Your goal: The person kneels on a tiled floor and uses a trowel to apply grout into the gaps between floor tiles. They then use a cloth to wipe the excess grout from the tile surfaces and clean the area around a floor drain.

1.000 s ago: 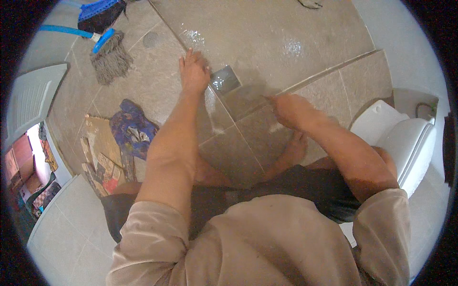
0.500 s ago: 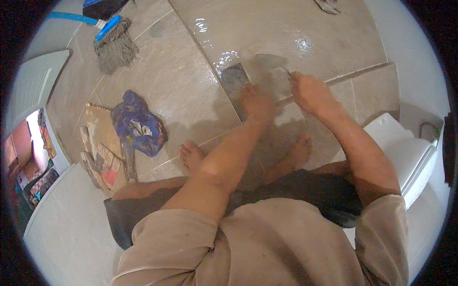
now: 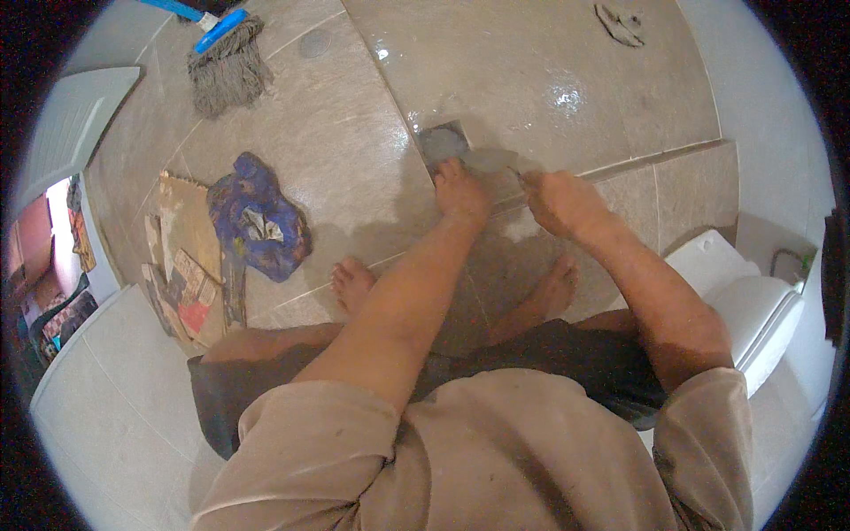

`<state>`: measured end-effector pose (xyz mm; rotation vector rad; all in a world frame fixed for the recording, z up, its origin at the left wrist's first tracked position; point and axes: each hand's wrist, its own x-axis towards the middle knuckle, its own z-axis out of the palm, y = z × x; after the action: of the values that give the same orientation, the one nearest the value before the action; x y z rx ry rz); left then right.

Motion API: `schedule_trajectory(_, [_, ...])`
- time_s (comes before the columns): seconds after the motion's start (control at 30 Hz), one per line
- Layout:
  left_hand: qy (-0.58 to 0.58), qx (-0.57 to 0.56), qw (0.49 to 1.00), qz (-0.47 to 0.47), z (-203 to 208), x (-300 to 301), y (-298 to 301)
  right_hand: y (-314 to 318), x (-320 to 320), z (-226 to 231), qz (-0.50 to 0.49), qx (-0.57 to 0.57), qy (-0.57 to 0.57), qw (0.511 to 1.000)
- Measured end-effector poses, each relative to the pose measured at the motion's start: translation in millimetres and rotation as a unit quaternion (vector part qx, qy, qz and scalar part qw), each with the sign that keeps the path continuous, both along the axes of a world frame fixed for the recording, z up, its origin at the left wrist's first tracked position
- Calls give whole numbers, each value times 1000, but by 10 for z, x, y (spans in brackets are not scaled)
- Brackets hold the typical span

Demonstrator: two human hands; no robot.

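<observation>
My left hand (image 3: pixel 461 194) reaches forward with its fingers closed on the near edge of a small square grey piece (image 3: pixel 444 139). A paler grey wet-looking patch covers part of that piece's top. My right hand (image 3: pixel 567 205) is closed around the handle of a trowel (image 3: pixel 490 160), mostly hidden in the fist. The trowel's thin grey blade points left, close beside the square piece and my left fingertips; whether they touch I cannot tell. Both hands are low over the wet tiled floor (image 3: pixel 522 53), in front of my bare feet.
A purple-blue crumpled plastic bag (image 3: pixel 258 217) lies left, beside torn cardboard (image 3: pixel 190 257). A mop (image 3: pixel 226 75) with a blue head rests farther back. A round floor drain (image 3: pixel 314 43) is nearby. At the right stands a white toilet (image 3: pixel 753 310); a grey rag (image 3: pixel 620 25) lies far right.
The trowel blade has come nearer and lower, beside the square piece. A paler patch now shows on the piece's top. My left hand has shifted slightly, and the whole view has moved a little.
</observation>
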<state>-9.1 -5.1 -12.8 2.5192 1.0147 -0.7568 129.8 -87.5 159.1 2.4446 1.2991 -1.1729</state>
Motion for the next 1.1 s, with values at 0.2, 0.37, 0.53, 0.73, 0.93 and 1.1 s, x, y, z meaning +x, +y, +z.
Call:
schedule_trajectory(0.2, [-32,-28,999,26,78,60,9,15,27,4,9,-47,-21,999])
schedule_trajectory(0.37, [-74,39,996,-18,-248,137,255,58,79,54,-18,0,-37,999])
schedule_trajectory(0.53, [-80,0,997,21,-251,431,817,50,181,162,-54,-35,-44,997])
schedule_trajectory(0.73, [-52,10,999,4,-291,700,1317,-144,319,-27,-83,41,-22,995])
schedule_trajectory(0.93, [-64,17,987,-149,-436,618,1609,-52,323,32,-94,61,38,993])
schedule_trajectory(1.1, [0,-2,991,-136,-219,674,1561,-20,272,50,-83,26,44,995])
